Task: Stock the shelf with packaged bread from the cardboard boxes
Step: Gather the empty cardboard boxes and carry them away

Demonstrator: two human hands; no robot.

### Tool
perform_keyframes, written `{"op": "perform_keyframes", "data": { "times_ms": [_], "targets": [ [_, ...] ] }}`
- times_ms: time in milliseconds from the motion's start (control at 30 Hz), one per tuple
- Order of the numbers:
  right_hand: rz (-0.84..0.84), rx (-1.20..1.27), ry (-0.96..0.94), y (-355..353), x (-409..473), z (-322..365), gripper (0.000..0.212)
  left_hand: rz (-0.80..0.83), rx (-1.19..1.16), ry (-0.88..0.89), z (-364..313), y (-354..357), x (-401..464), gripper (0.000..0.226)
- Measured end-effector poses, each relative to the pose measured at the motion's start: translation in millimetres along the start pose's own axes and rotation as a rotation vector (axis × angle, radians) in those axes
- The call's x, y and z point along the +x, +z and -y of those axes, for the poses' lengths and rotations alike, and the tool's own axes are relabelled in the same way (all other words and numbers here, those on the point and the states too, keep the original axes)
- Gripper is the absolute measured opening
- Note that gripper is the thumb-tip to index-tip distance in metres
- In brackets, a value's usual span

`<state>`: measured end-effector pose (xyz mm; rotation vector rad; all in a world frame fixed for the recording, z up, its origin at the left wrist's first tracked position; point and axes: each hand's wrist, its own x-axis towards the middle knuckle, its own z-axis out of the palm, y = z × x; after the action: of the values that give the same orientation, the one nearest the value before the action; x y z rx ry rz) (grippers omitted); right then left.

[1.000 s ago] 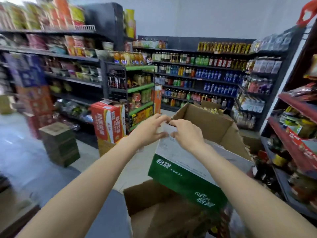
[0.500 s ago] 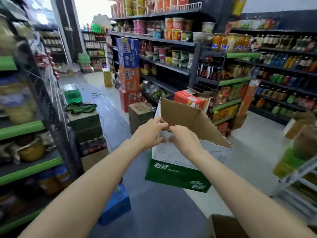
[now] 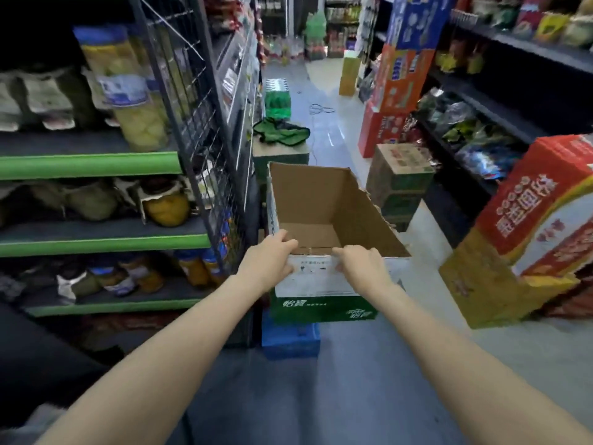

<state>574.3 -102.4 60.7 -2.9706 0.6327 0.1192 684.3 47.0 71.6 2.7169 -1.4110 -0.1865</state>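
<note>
An open cardboard box [image 3: 324, 203], white and green on the outside, hangs in the air in front of me over the aisle floor. Its brown inside shows nothing in it. My left hand [image 3: 268, 260] grips the near rim at the left corner, fingers curled over the edge. My right hand [image 3: 361, 266] grips the same rim further right. A green-edged shelf unit [image 3: 96, 165] with jars and bags stands at my left. No packaged bread shows in view.
A wire rack [image 3: 205, 123] stands between shelf and aisle. A blue crate [image 3: 290, 338] sits on the floor under the box. Stacked cartons [image 3: 399, 181], a tilted red and yellow carton [image 3: 526, 232] and dark shelves line the right side. A green cloth [image 3: 280, 133] lies on a carton ahead.
I have turned left with the box held in both hands. The view swung from the drinks wall to the long aisle. The box now tips so its inside faces me.
</note>
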Motion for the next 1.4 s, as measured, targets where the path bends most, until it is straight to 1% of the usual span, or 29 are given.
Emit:
{"op": "perform_keyframes", "data": {
  "times_ms": [67,133,267,400,567,667,833,900,1000,1100,1267,1400],
  "targets": [
    [0.013,0.022,-0.041,32,30,7,0.048,0.059,0.05,-0.068,18,24,17,0.024],
    [0.027,0.017,-0.067,65,59,13,0.05,0.1,0.052,-0.119,39,53,35,0.021],
    [0.049,0.009,-0.094,130,112,24,0.043,0.161,0.005,-0.193,79,115,76,0.018],
    [0.067,-0.015,-0.123,184,155,34,0.039,0.177,-0.026,-0.264,111,170,107,0.023],
    [0.119,-0.018,-0.143,228,194,46,0.042,0.136,-0.002,-0.303,140,215,132,0.027],
    [0.137,-0.002,-0.115,244,211,47,0.041,0.175,0.004,-0.318,149,227,143,0.028],
    [0.146,0.101,0.027,263,229,42,0.033,0.255,-0.009,-0.359,161,242,161,0.035],
    [0.199,0.195,0.083,269,230,42,0.033,0.287,-0.031,-0.394,165,246,164,0.034],
    [0.262,0.351,0.109,264,216,42,0.034,0.25,-0.072,-0.385,165,242,160,0.027],
    [0.208,0.472,0.165,238,184,39,0.036,0.216,-0.124,-0.326,145,217,150,0.023],
    [0.132,0.571,0.302,187,117,26,0.034,0.173,-0.274,-0.258,92,166,120,0.028],
    [0.066,0.596,0.46,151,30,3,0.034,0.219,-0.361,-0.136,32,141,70,0.023]
  ]
}}
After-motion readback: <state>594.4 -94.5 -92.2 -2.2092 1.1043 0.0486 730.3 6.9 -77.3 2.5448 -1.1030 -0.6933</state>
